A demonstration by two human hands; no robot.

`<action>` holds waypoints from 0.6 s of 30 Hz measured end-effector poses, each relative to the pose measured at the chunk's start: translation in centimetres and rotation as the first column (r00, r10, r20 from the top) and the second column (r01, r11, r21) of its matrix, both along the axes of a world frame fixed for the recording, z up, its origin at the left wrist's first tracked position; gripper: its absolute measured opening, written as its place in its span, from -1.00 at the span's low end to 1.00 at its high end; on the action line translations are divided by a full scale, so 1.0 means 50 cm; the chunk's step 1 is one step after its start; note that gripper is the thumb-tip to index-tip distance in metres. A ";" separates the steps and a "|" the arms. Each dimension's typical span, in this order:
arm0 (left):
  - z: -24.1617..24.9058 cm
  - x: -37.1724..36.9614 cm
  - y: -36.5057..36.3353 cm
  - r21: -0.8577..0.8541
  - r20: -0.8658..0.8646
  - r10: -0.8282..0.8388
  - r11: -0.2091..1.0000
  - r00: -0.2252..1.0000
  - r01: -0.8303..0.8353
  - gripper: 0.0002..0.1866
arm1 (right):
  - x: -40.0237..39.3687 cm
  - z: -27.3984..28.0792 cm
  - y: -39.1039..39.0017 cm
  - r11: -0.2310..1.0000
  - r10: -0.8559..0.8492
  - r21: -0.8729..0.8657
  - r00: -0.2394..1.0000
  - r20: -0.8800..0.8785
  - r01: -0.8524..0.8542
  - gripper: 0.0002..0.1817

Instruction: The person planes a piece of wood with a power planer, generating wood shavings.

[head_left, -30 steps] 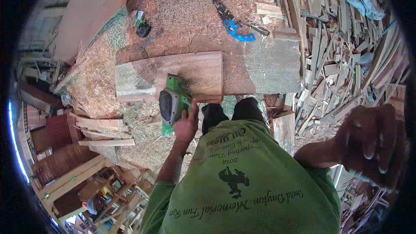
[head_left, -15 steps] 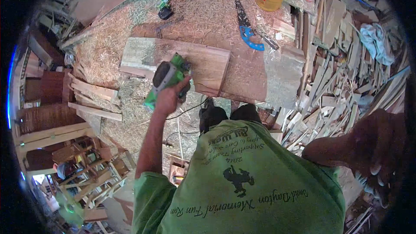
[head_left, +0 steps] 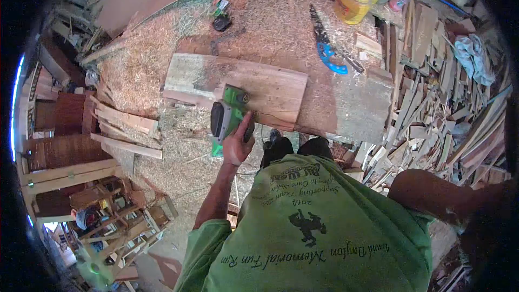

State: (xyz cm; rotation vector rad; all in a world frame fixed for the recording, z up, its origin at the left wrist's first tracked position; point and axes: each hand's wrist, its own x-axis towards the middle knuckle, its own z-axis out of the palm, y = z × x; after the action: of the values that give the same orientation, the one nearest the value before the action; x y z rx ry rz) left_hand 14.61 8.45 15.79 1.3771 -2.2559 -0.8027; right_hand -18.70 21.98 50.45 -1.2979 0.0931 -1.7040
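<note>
The planer (head_left: 228, 118) has a glossy green plastic body with a matt black grip; the board (head_left: 259, 87) beneath is reddish wood, smooth-planed — the surface (head_left: 270, 27) is littered with rough shavings.

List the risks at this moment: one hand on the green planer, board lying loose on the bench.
1. The left hand alone grips the green planer at the near edge of the board; no clamp is visible, so the board may shift.
2. The planer partly overhangs that edge and could tip off.
3. Thick wood shavings around the board hide the bench; the blue-handled saw lies close by.
</note>
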 end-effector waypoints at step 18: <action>-0.076 -0.096 -0.080 0.543 -0.586 0.573 0.803 0.573 -0.248 0.19 | 0.304 -0.675 -0.386 0.520 0.505 0.646 0.409 -0.760 0.559 -0.56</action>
State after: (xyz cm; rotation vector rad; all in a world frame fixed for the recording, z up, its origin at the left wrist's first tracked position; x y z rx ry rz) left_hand 9.84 4.45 12.01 1.3336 -1.0945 -1.3859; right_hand -3.50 2.68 16.69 -1.1980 1.5095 -0.4200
